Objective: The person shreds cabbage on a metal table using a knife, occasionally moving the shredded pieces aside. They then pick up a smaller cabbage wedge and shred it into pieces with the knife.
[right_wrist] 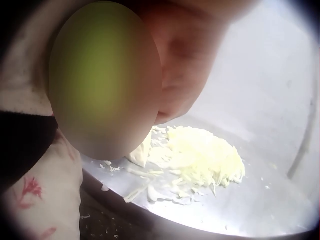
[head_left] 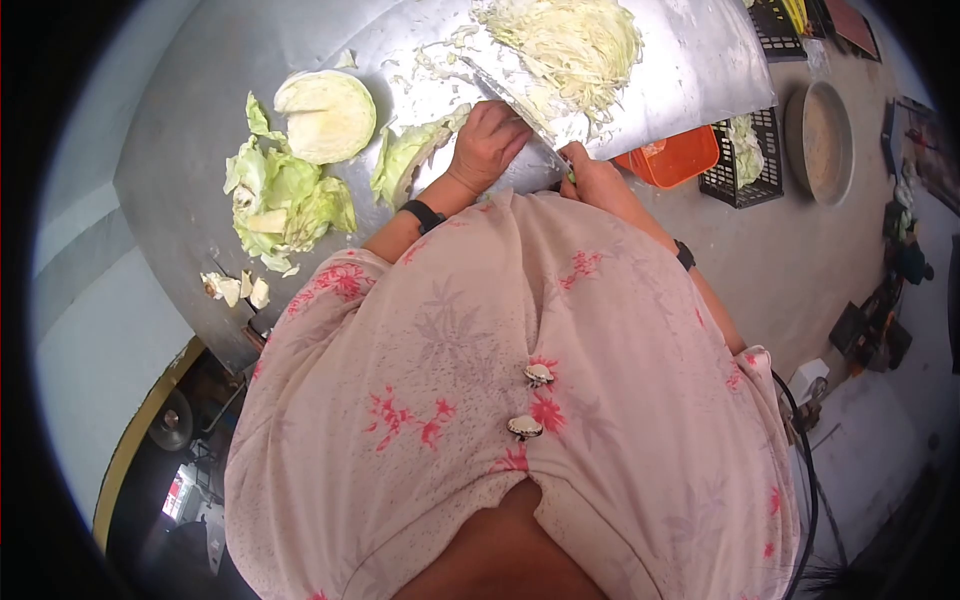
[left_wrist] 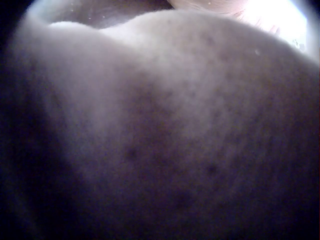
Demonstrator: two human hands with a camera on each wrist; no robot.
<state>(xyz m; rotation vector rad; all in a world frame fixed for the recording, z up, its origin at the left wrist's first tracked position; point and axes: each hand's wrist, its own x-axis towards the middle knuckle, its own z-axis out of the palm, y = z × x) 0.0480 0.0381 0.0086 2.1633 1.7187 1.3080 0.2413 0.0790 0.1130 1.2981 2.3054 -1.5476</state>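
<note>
My right hand grips a knife by its handle, the long blade slanting away to the upper left. Close beside the blade, my left hand has its fingers curled over a cabbage piece, mostly hidden beneath it; a pale edge of this piece shows in the right wrist view. Shredded cabbage lies heaped beyond the blade. Left of my left hand is a loose green cabbage wedge. Skin fills most of the left wrist view, and a blurred oval covers part of the right wrist view.
On the metal table sit a cut cabbage half, a heap of outer leaves and several stem bits. To the right are an orange basin, a black crate holding leaves, and a round metal pan.
</note>
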